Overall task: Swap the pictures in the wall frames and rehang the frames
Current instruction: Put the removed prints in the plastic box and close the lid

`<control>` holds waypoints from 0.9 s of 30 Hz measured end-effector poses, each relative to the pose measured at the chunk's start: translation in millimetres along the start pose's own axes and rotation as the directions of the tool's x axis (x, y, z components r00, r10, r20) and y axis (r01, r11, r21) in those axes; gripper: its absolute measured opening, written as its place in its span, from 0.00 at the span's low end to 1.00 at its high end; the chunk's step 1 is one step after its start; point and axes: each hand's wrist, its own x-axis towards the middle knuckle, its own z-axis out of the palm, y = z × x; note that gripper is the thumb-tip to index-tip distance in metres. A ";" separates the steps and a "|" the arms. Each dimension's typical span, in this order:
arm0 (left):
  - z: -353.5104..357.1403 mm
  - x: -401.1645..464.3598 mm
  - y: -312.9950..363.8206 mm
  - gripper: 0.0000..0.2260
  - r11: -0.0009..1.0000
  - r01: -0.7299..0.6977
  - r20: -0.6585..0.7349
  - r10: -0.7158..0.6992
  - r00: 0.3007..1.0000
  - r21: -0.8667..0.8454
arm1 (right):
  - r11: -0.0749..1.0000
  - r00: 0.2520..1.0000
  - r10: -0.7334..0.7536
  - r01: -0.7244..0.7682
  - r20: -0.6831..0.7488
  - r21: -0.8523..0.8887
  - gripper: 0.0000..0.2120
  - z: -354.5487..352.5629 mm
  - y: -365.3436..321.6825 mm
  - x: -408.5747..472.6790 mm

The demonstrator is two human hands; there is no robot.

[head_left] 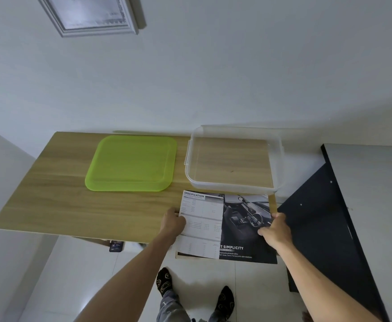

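Two printed pictures lie at the front right of the wooden table [50, 194]: a white specification sheet [202, 219] on the left, overlapping a dark car-interior sheet [243, 235] on the right. Both overhang the table's front edge. My left hand [172, 223] grips the left edge of the white sheet. My right hand [275, 228] pinches the right edge of the dark sheet. A thin pale strip, perhaps a frame edge [190, 256], shows under the sheets. A silver-grey wall frame [90, 15] hangs on the wall at the upper left.
A green plastic lid [132, 162] lies flat mid-table. A clear plastic box [234, 159] stands at the back right, just behind the sheets. Dark furniture [329, 217] stands right of the table. White tiled floor and my feet [195, 291] are below.
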 end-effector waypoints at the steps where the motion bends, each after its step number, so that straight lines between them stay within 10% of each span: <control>1: -3.2 -1.4 -1.9 0.14 0.999 0.003 0.030 -0.001 1.000 -0.047 | 1.000 1.000 -0.010 0.010 0.007 0.001 0.27 -1.2 2.3 0.7; 18: -53.1 -38.3 -2.7 0.16 0.921 0.018 0.247 0.086 0.965 -0.389 | 0.935 0.911 -0.245 0.132 0.332 0.329 0.23 -59.2 20.1 -12.5; 27: -56.2 -30.3 79.5 0.17 0.881 -0.134 0.154 0.226 0.962 -0.453 | 0.887 0.903 -0.383 0.301 0.194 0.351 0.22 -114.0 -35.5 9.6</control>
